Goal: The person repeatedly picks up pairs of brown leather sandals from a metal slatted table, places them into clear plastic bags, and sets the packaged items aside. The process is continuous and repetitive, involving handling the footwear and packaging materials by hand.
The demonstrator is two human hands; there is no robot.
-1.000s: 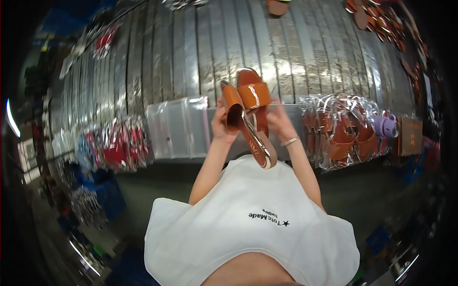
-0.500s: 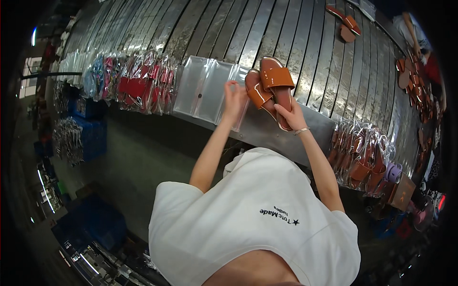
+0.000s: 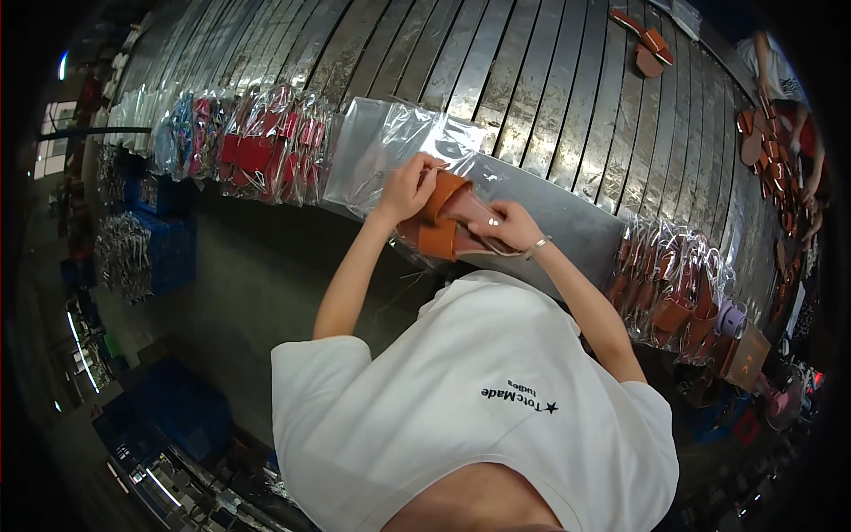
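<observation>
bagged sandals [image 3: 257,151] left, bagged sandals [image 3: 674,288] right, bare table [image 3: 576,97] beyond

We count two tan leather slide sandals [image 3: 443,222] held at the slatted steel table [image 3: 550,97], one clear plastic bag [image 3: 381,146] beside them, two more brown sandals [image 3: 647,49] at the table's far end, and bagged pairs too bunched to count.

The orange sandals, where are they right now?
In the head view, the orange sandals sit near the centre, gripped between the left hand and right hand, at the mouth of a clear plastic bag on the metal table.
</observation>
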